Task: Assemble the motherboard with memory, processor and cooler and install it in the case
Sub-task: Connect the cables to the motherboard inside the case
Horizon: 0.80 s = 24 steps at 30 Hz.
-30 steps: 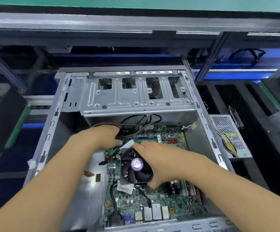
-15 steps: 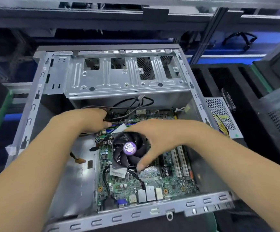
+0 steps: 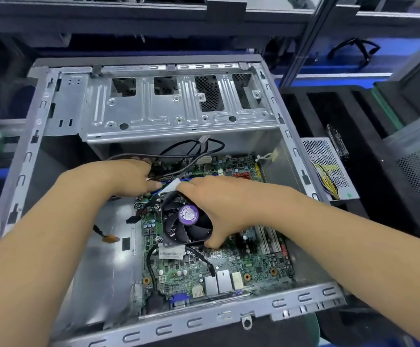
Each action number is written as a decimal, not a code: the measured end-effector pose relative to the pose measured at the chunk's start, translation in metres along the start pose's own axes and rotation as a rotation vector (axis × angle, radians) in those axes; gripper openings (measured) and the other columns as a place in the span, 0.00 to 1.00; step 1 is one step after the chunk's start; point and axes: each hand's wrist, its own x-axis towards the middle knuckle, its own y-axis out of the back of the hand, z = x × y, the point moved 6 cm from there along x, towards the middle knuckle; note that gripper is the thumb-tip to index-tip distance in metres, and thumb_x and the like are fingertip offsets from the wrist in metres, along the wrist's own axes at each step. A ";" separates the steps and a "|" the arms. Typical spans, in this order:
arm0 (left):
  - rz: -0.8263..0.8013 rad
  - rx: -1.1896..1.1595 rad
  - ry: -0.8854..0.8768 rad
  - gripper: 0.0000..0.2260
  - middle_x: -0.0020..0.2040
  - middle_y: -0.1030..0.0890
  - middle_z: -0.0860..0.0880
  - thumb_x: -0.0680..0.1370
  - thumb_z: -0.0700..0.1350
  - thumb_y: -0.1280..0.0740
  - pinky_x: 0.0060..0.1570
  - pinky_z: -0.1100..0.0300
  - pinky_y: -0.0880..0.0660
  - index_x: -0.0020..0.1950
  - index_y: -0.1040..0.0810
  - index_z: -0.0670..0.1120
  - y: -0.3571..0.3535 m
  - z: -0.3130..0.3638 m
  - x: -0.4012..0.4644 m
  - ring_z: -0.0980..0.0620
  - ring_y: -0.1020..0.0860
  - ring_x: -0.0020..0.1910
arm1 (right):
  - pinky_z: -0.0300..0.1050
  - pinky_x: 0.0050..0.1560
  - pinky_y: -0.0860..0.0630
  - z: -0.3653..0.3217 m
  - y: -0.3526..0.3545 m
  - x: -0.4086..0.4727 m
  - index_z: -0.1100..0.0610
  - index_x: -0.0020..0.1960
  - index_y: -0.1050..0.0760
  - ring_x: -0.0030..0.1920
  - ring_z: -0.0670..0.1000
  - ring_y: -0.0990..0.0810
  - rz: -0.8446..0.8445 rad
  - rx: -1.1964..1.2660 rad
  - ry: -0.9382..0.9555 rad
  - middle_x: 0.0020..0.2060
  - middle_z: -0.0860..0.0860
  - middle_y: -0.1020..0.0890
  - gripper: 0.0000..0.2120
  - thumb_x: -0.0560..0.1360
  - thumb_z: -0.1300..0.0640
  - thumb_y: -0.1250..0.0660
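Inside case, right hand grips cooler; left hand holds board edge; motherboard may snag loose cables.

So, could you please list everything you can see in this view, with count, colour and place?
computer case: one, grey metal, open, centre.
drive cage: one, silver, far end of case.
motherboard: one, green, in the case, right half.
cooler fan: one, black with purple hub label, on the motherboard.
cables: several, black, looped over the board's far edge.
power supply: one, silver mesh with yellow wires, right of case.
foam tray: one, black, right.
left hand: at the board's far-left edge by the cables.
right hand: grips the cooler fan.
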 end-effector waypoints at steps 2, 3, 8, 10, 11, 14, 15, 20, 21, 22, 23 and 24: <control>-0.003 -0.001 -0.013 0.32 0.77 0.42 0.42 0.81 0.59 0.44 0.68 0.59 0.40 0.77 0.46 0.40 0.000 0.001 -0.001 0.45 0.40 0.74 | 0.51 0.43 0.22 0.000 -0.001 -0.002 0.57 0.63 0.38 0.44 0.54 0.25 0.001 0.012 -0.011 0.46 0.53 0.28 0.40 0.61 0.46 0.21; -0.004 0.000 -0.017 0.32 0.77 0.42 0.42 0.81 0.59 0.44 0.69 0.59 0.40 0.77 0.46 0.40 0.000 0.001 -0.001 0.45 0.40 0.74 | 0.50 0.42 0.23 0.000 -0.002 -0.003 0.57 0.63 0.38 0.44 0.54 0.25 0.005 0.013 -0.016 0.47 0.53 0.28 0.40 0.61 0.46 0.21; 0.001 0.018 -0.029 0.31 0.77 0.41 0.43 0.81 0.59 0.44 0.68 0.59 0.40 0.76 0.43 0.40 0.002 0.000 0.000 0.46 0.39 0.74 | 0.44 0.34 0.28 -0.004 -0.003 -0.006 0.58 0.61 0.38 0.41 0.52 0.26 0.023 -0.013 -0.019 0.45 0.52 0.27 0.39 0.60 0.45 0.21; -0.023 0.031 -0.030 0.33 0.78 0.45 0.43 0.80 0.60 0.44 0.70 0.58 0.44 0.78 0.48 0.41 -0.001 0.000 0.000 0.47 0.44 0.76 | 0.45 0.34 0.27 -0.006 -0.004 -0.005 0.58 0.61 0.38 0.40 0.53 0.26 0.016 -0.021 -0.018 0.44 0.52 0.27 0.39 0.60 0.44 0.21; -0.034 0.041 -0.028 0.34 0.79 0.48 0.43 0.80 0.60 0.45 0.72 0.58 0.46 0.78 0.50 0.42 -0.003 0.000 0.000 0.47 0.46 0.77 | 0.45 0.34 0.27 -0.006 -0.004 -0.005 0.58 0.61 0.38 0.40 0.53 0.26 0.016 -0.026 -0.018 0.42 0.52 0.28 0.40 0.60 0.44 0.21; -0.046 0.076 -0.023 0.34 0.79 0.52 0.44 0.81 0.61 0.47 0.73 0.56 0.49 0.79 0.54 0.44 -0.004 -0.002 0.000 0.48 0.50 0.78 | 0.47 0.35 0.27 -0.007 -0.005 -0.004 0.59 0.63 0.39 0.40 0.53 0.26 0.015 -0.036 -0.019 0.42 0.51 0.28 0.42 0.60 0.43 0.21; -0.052 0.087 -0.020 0.34 0.79 0.52 0.44 0.81 0.61 0.47 0.73 0.55 0.49 0.79 0.54 0.44 -0.004 -0.002 0.000 0.47 0.51 0.78 | 0.47 0.38 0.26 -0.007 -0.005 -0.004 0.59 0.64 0.39 0.42 0.53 0.25 0.008 -0.033 -0.018 0.44 0.52 0.27 0.43 0.59 0.42 0.21; -0.073 0.112 -0.020 0.34 0.79 0.51 0.44 0.80 0.61 0.47 0.74 0.55 0.49 0.79 0.54 0.45 -0.005 0.001 -0.005 0.47 0.50 0.78 | 0.51 0.59 0.28 0.002 -0.014 -0.009 0.55 0.70 0.44 0.63 0.52 0.31 -0.087 0.175 -0.064 0.63 0.50 0.31 0.49 0.60 0.43 0.21; -0.069 0.112 -0.022 0.34 0.79 0.52 0.44 0.80 0.61 0.47 0.74 0.55 0.49 0.79 0.54 0.45 -0.004 0.001 -0.006 0.47 0.50 0.78 | 0.50 0.61 0.29 0.003 -0.014 -0.010 0.53 0.72 0.46 0.65 0.50 0.33 -0.103 0.217 -0.071 0.66 0.48 0.33 0.50 0.60 0.43 0.21; -0.065 0.111 -0.023 0.34 0.79 0.53 0.44 0.80 0.61 0.47 0.74 0.55 0.49 0.79 0.55 0.44 -0.004 0.001 -0.006 0.47 0.51 0.78 | 0.49 0.62 0.30 0.004 -0.014 -0.011 0.52 0.72 0.47 0.65 0.49 0.33 -0.116 0.247 -0.075 0.67 0.47 0.34 0.51 0.60 0.43 0.21; -0.062 0.111 -0.023 0.35 0.79 0.53 0.44 0.80 0.62 0.47 0.74 0.55 0.49 0.79 0.55 0.44 -0.003 0.000 -0.006 0.48 0.51 0.78 | 0.49 0.62 0.30 0.004 -0.014 -0.011 0.52 0.72 0.47 0.65 0.49 0.32 -0.122 0.256 -0.073 0.66 0.47 0.34 0.50 0.61 0.42 0.21; -0.061 0.111 -0.022 0.35 0.79 0.54 0.45 0.80 0.62 0.47 0.74 0.54 0.50 0.79 0.56 0.43 -0.003 0.000 -0.006 0.48 0.52 0.78 | 0.48 0.60 0.29 0.003 -0.013 -0.010 0.53 0.71 0.45 0.63 0.49 0.31 -0.115 0.242 -0.066 0.65 0.47 0.33 0.49 0.61 0.42 0.21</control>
